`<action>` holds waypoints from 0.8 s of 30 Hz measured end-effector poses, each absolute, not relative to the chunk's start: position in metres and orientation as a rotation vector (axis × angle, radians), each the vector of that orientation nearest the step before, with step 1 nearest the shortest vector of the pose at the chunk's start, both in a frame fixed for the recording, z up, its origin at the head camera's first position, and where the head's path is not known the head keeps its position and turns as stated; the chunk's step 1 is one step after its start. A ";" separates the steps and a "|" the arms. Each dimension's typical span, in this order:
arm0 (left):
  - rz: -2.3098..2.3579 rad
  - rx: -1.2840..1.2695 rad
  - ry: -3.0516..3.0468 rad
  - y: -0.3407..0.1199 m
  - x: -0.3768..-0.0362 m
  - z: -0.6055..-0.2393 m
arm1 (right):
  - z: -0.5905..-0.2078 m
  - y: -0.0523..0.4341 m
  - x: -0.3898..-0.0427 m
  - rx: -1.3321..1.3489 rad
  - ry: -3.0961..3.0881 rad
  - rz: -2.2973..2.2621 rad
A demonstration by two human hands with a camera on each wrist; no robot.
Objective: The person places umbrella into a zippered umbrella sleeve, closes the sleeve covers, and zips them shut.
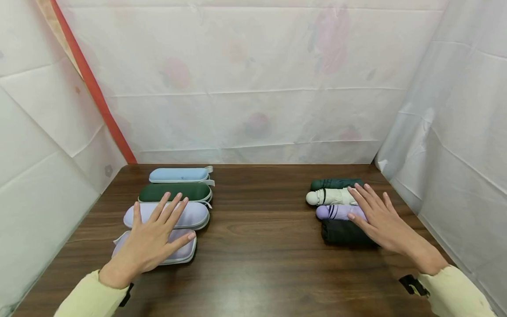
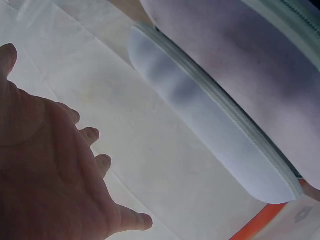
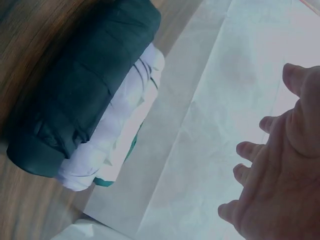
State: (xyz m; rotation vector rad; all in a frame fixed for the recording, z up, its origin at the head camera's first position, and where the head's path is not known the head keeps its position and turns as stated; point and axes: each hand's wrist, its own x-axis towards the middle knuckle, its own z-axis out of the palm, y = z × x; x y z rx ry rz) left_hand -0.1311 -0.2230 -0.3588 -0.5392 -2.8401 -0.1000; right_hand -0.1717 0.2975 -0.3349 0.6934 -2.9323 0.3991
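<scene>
Yellow sleeves (image 1: 93,297), rounded zipped cases (image 1: 196,215), folded umbrellas (image 1: 341,212)

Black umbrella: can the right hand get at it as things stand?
Likely yes: the right hand is raised, empty, fingers spread. The black umbrella has its near side free; the lilac umbrella borders only its far side.

The bench (image 1: 253,233) looks like dark grained wood, smooth, and catches a soft sheen from where I stand. The purple case (image 2: 240,65) and lavender case (image 2: 210,117) have smooth, matt shells. The black umbrella (image 3: 82,85) is wrinkled cloth; the lilac umbrella (image 1: 336,212) looks like cloth too. The wall sheeting (image 1: 253,57) is creased, faintly glossy, plastic-looking.
</scene>
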 end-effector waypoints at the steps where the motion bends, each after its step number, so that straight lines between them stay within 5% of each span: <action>1: -0.097 -0.537 -2.843 -0.223 -0.131 -0.359 | -0.336 0.297 -0.172 0.693 -2.934 0.396; 24: -0.109 -0.716 -2.718 -0.263 -0.118 -0.396 | -0.357 0.307 -0.169 0.768 -2.858 0.353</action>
